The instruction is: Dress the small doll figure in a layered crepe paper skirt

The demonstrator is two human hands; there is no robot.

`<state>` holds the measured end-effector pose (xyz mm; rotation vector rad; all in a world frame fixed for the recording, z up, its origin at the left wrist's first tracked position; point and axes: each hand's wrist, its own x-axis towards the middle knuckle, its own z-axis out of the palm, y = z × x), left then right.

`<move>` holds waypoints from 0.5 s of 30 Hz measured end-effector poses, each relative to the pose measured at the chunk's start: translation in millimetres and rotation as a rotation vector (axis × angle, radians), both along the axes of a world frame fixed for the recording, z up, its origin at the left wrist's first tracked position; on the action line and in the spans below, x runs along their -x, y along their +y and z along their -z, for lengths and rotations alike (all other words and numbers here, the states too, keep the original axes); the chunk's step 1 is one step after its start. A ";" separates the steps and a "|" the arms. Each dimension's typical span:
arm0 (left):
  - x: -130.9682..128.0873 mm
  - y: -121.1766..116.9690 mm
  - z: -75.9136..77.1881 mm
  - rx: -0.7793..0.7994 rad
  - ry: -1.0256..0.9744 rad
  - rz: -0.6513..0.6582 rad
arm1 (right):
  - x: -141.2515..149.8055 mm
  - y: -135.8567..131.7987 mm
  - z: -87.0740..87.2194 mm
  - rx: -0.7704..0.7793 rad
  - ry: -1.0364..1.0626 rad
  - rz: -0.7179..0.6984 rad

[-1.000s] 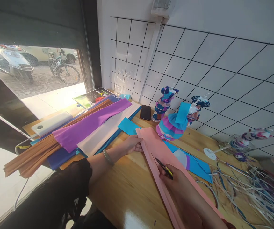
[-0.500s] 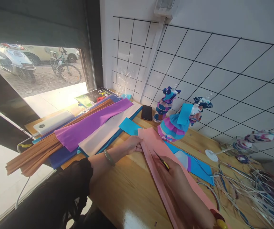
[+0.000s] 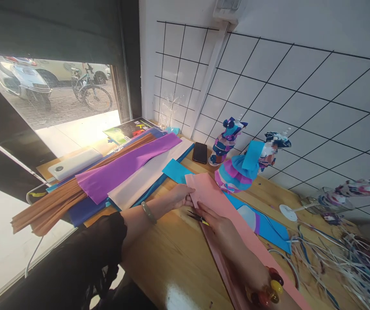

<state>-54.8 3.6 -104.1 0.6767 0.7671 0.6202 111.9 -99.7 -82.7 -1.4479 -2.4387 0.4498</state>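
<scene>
A long pink paper sheet (image 3: pixel 236 219) lies along the wooden table (image 3: pixel 175 254). My left hand (image 3: pixel 180 196) pinches the sheet's far end, fingers closed on it. My right hand (image 3: pixel 220 226) holds small scissors (image 3: pixel 198 217) with yellow on the handles, their dark blades pointing left at the pink sheet's near edge, close to my left fingers. A beaded bracelet sits on my right wrist.
Purple (image 3: pixel 123 170), white, brown (image 3: pixel 59 202) and blue paper sheets lie stacked at the left. A black phone (image 3: pixel 199 152), two paper dolls (image 3: pixel 239 165), a blue sheet (image 3: pixel 262 224) and tangled ribbon (image 3: pixel 340 258) are along the gridded wall. A window is at the left.
My right hand has run the scissors up along the pink sheet toward my left hand. The blades now point left off the sheet's edge. My left hand kept its hold.
</scene>
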 end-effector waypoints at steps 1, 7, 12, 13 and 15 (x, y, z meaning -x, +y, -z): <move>0.4 -0.2 -0.7 -0.002 0.006 0.003 | -1.1 -2.6 -1.2 0.021 0.028 0.013; 2.1 -1.2 -1.5 -0.045 0.037 0.031 | -10.1 -19.7 -15.7 0.245 0.331 0.259; 2.1 -0.6 3.1 -0.091 0.055 0.045 | -25.2 -21.3 -7.4 0.277 0.389 0.388; 2.0 -0.4 3.9 -0.097 0.058 0.047 | -27.9 -20.1 -2.5 0.247 0.395 0.379; 1.8 -0.3 4.8 -0.104 0.065 0.051 | -31.0 -16.9 6.8 0.190 0.388 0.367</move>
